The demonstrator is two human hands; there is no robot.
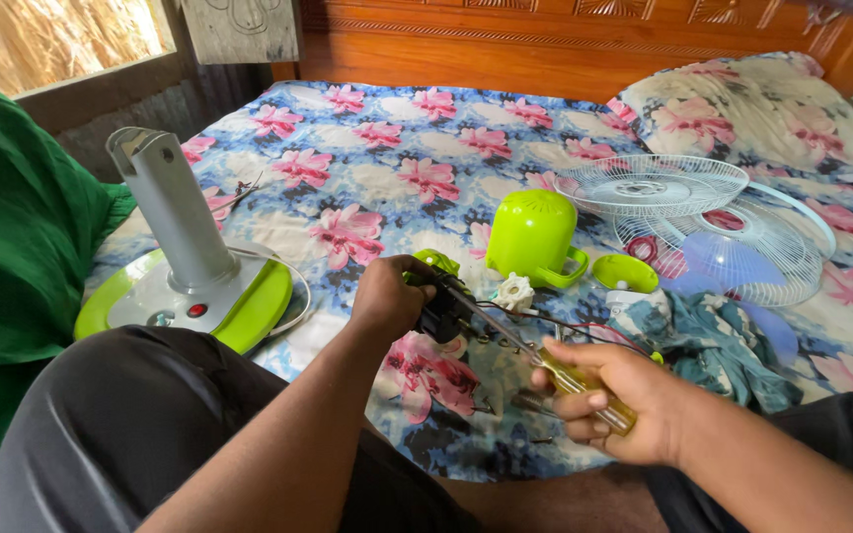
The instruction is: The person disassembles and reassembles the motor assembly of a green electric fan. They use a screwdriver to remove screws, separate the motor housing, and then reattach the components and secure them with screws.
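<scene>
On the flowered bedsheet, just in front of the person's knees, a small black motor part with green plastic on it sits inside the left hand. That hand is curled round the part from the left and above, fingers closed on it, so most of the part is hidden and only its right edge and some thin red and black wires show. The right hand lies lower and to the right, closed in a fist round the yellow handle of a screwdriver. The metal shaft runs up and left from that fist, and its tip meets the black part right at the left hand's fingers.

Just past the part lies a small white gear-like piece, and behind it stands a lime-green motor cover with a vented top. A lime-green cap lies to its right. Further right, two white wire fan guards overlap, with a pale blue fan blade under one of them, and a crumpled teal cloth lies near them. To the left, the fan's base, grey and green with a red button, carries a slanted grey column. A few loose screws lie on the sheet near the right hand.

The bed has a carved wooden headboard, a flowered pillow at the right and a green cloth at the left under a window.
</scene>
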